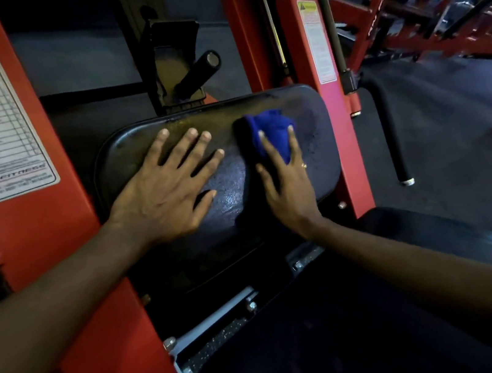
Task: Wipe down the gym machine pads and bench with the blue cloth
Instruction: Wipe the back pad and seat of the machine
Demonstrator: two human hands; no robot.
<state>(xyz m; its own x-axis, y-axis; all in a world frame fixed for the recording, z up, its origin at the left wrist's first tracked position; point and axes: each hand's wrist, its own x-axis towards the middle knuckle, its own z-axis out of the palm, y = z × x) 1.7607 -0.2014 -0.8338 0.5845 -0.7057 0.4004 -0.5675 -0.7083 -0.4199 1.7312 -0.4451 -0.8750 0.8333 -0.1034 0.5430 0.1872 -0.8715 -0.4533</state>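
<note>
Two bare forearms are reaching in from the bottom corners of the frame, over the dark bench (328,350). At centre frame the left hand (162,196) is lying flat on the black pad (317,149), fingers straight and spread apart. Just right of it, the right hand (290,189) is gripping the bunched blue cloth (271,127) against the pad's upper right part. Its fingers (293,141) are curling over the blue cloth, which is bulging out past the fingertips toward the pad's top edge.
</note>
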